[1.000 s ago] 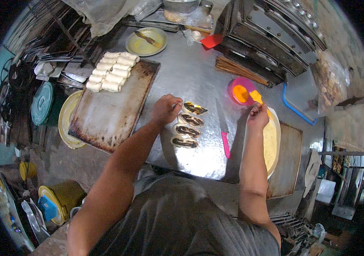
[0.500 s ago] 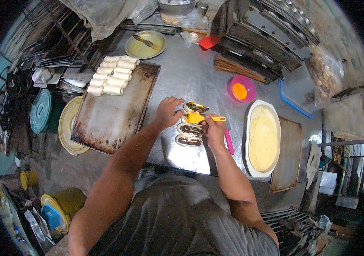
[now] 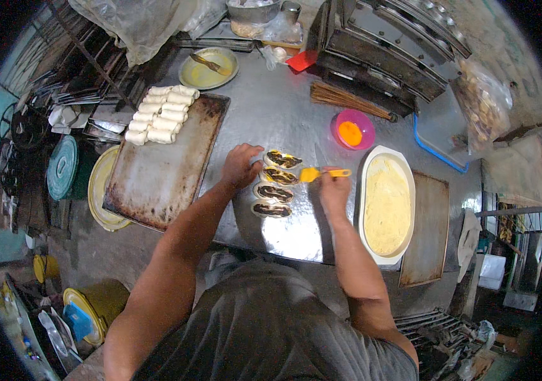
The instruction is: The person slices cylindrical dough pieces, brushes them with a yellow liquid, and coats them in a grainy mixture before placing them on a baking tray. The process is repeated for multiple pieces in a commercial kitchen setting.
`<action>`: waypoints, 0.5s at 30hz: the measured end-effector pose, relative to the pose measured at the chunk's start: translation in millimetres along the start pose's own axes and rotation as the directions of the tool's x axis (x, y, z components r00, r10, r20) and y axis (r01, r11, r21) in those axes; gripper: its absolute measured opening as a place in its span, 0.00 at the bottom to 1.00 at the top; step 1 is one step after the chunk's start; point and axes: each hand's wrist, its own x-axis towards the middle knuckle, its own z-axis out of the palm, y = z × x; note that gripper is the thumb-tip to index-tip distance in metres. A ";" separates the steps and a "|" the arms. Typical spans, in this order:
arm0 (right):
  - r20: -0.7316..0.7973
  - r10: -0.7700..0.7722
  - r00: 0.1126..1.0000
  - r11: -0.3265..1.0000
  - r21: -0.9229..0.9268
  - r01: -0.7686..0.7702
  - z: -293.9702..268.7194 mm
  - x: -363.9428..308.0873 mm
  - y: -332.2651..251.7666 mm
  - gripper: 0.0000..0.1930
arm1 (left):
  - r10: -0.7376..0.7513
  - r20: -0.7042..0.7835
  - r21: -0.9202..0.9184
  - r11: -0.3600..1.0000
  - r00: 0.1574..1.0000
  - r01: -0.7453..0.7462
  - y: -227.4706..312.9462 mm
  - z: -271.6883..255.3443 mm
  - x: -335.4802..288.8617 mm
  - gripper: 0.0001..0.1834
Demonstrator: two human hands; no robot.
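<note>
Several oval dough pieces with dark filling [image 3: 275, 192] lie in a column on the metal table. The two farthest have a glossy yellow coating. My right hand [image 3: 334, 190] grips a yellow pastry brush [image 3: 311, 174], its head just right of the second piece from the far end. Beside the column's far left side rests my left hand [image 3: 242, 166], fingers apart and holding nothing; whether its fingertips touch the dough I cannot tell. A pink bowl [image 3: 367, 131] with orange-yellow liquid [image 3: 350, 133] stands beyond my right hand.
Pale dough rolls [image 3: 163, 114] sit on a stained baking tray [image 3: 150, 184] at left. A white oval dish [image 3: 363, 244] of yellow powder stands at right, beside another tray [image 3: 426, 238]. Farther back are a round plate [image 3: 230, 63], a stick broom [image 3: 350, 101] and a metal oven [image 3: 379, 57].
The brush has moved right, off the second dough piece, in my right hand. That piece now shows a yellow coating. My left hand stays beside the column.
</note>
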 end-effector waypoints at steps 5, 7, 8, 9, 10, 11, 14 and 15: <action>-0.253 -0.177 0.951 0.972 -0.195 0.129 -65.1 89.8 -0.3 0.13 | -0.101 0.054 -0.007 0.995 0.993 0.102 2.5 0.2 2.7 0.18; -0.279 -0.245 0.929 0.958 -0.215 0.188 -57.8 124.2 14.5 0.13 | -0.111 0.088 -0.012 0.994 0.990 0.113 -8.0 9.1 3.0 0.17; -0.274 -0.264 0.925 0.945 -0.263 0.192 -52.1 136.0 18.0 0.13 | -0.110 0.055 -0.028 0.993 0.992 0.112 -6.4 10.8 3.7 0.17; -0.269 -0.283 0.921 0.930 -0.311 0.195 -49.2 144.4 22.2 0.12 | -0.109 0.023 -0.043 0.993 0.994 0.110 -4.7 12.0 3.4 0.18; -0.143 -0.179 0.973 0.847 -0.525 0.079 -46.3 150.5 19.5 0.12 | -0.113 -0.018 -0.053 0.992 0.993 0.112 -3.0 8.7 2.6 0.19; -0.182 -0.229 0.956 0.884 -0.450 0.126 -44.9 150.9 22.3 0.12 | -0.118 -0.026 -0.061 0.991 0.993 0.117 -0.9 6.4 2.2 0.18; -0.335 -0.260 0.905 0.963 -0.155 0.220 -48.2 151.6 38.8 0.13 | -0.122 -0.026 -0.060 0.991 0.992 0.120 4.3 2.8 2.7 0.15; -0.394 -0.196 0.898 0.978 -0.008 0.210 -52.0 153.4 46.3 0.13 | -0.111 -0.004 -0.043 0.993 0.994 0.111 2.9 2.2 5.8 0.16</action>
